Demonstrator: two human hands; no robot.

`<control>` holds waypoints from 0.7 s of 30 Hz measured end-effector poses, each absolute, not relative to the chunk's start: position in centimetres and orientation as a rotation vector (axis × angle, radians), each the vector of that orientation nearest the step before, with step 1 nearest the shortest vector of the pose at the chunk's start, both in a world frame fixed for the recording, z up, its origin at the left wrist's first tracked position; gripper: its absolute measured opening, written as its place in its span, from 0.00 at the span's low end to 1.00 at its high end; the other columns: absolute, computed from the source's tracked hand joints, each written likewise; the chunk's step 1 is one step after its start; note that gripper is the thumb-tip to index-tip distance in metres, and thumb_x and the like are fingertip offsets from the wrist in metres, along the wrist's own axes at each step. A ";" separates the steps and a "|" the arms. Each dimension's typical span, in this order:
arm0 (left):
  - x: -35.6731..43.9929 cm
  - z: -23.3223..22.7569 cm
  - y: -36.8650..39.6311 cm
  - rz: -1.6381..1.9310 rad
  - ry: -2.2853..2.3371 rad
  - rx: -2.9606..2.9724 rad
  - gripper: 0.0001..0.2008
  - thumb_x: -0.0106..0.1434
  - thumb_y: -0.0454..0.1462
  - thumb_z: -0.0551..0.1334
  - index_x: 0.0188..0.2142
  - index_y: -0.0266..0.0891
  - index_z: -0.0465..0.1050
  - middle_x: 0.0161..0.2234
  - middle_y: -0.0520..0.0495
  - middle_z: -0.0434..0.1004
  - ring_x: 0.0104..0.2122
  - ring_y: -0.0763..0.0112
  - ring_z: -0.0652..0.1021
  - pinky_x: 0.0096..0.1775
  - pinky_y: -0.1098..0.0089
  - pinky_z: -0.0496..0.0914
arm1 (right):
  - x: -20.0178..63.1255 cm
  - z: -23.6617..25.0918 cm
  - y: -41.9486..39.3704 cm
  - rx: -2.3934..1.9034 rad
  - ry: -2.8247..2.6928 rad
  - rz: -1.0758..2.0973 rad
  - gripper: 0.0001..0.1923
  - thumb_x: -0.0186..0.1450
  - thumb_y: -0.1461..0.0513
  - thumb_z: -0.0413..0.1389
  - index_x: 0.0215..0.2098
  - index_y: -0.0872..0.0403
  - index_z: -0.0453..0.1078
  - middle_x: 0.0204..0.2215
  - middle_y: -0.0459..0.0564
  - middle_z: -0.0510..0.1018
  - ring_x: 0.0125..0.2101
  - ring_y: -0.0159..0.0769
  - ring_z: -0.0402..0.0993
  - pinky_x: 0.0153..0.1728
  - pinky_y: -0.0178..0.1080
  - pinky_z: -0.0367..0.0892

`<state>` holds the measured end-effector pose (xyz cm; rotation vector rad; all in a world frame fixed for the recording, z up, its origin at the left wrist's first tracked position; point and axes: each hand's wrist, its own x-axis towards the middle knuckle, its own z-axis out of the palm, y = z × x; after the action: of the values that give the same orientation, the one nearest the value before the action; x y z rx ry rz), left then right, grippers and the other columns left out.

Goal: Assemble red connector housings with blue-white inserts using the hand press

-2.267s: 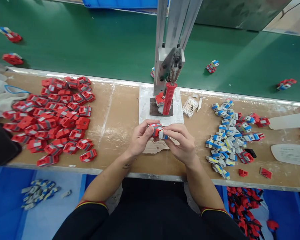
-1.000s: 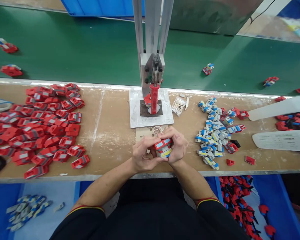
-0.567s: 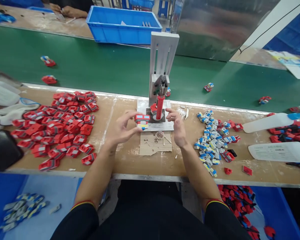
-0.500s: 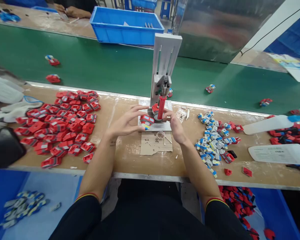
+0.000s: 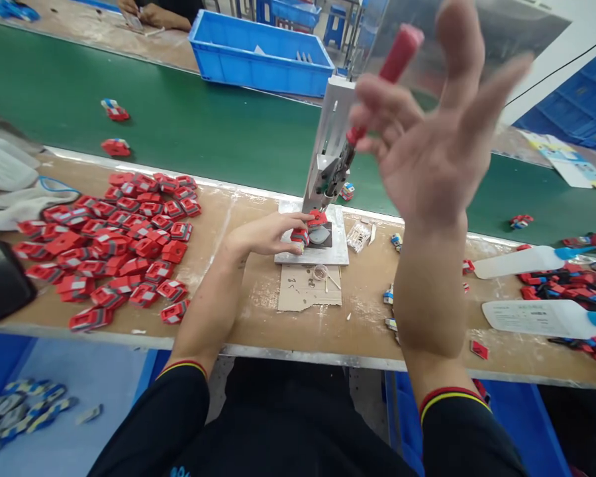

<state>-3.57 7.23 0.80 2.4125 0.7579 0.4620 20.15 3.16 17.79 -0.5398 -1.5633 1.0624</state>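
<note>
Red moulded plastic with grey and yellow inserts makes up the small toy-vehicle part that we hold in the head view. Our left hand pinches it between fingertips and thumb and seats it on the dark base plate of the grey metal lever press. We judge the part light, rigid and smooth; a hold on its flat side faces should keep it square, and the clipped inserts may shift under a hard squeeze. Our right hand is raised, fingers spread, with only the fingertips resting against the red ribbed lever handle; it is not closed around it.

The bench is a worn tan wooden worktop, scuffed and whitened. A heap of red shell pieces lies to the left, well apart from the press. A torn cardboard scrap lies just in front of the press. Beyond runs a green conveyor belt with a blue plastic crate behind it.
</note>
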 end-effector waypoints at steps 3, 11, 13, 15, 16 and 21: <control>-3.6 0.3 7.5 0.587 0.739 2.338 0.18 0.62 0.45 0.74 0.48 0.42 0.80 0.68 0.38 0.72 0.62 0.51 0.78 0.61 0.56 0.72 | 19.8 18.4 5.6 -0.545 -1.595 0.890 0.26 0.79 0.52 0.34 0.49 0.42 0.75 0.49 0.38 0.82 0.55 0.33 0.80 0.51 0.41 0.71; -3.6 -0.2 7.8 0.661 0.720 2.262 0.17 0.58 0.43 0.75 0.45 0.44 0.81 0.65 0.41 0.76 0.58 0.51 0.81 0.58 0.57 0.74 | 24.3 -0.2 5.7 -1.130 -1.645 0.642 0.13 0.61 0.60 0.61 0.46 0.47 0.73 0.43 0.49 0.82 0.44 0.41 0.78 0.45 0.47 0.75; -3.6 -0.3 7.9 0.638 0.700 2.269 0.17 0.60 0.44 0.74 0.47 0.44 0.81 0.66 0.40 0.75 0.61 0.51 0.78 0.61 0.55 0.72 | 23.7 -2.8 6.6 -1.232 -1.799 0.746 0.25 0.59 0.58 0.64 0.55 0.48 0.71 0.53 0.55 0.82 0.52 0.48 0.77 0.50 0.53 0.74; -3.6 -0.2 8.0 0.630 0.667 2.256 0.17 0.61 0.45 0.73 0.48 0.43 0.80 0.66 0.40 0.74 0.63 0.51 0.77 0.63 0.53 0.70 | 22.9 -3.9 7.7 -1.236 -1.858 0.795 0.27 0.58 0.56 0.64 0.56 0.50 0.71 0.55 0.57 0.82 0.55 0.51 0.77 0.56 0.56 0.71; -3.7 -0.1 8.0 0.640 0.647 2.239 0.17 0.62 0.45 0.72 0.48 0.43 0.81 0.66 0.39 0.74 0.63 0.51 0.77 0.64 0.53 0.70 | 22.6 -4.0 8.0 -1.230 -1.846 0.810 0.25 0.59 0.55 0.64 0.54 0.50 0.72 0.53 0.57 0.83 0.54 0.52 0.77 0.57 0.57 0.70; -4.6 -0.1 8.0 0.757 0.629 2.155 0.20 0.61 0.50 0.73 0.49 0.44 0.82 0.65 0.37 0.74 0.60 0.51 0.79 0.61 0.52 0.74 | 24.0 -3.8 6.5 -1.144 -1.514 1.040 0.23 0.59 0.49 0.68 0.49 0.49 0.74 0.47 0.54 0.84 0.48 0.46 0.81 0.53 0.52 0.74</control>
<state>-4.61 7.98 -0.05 2.1549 0.6285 0.7571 23.97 6.45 -3.83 -1.1438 -1.5141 1.0398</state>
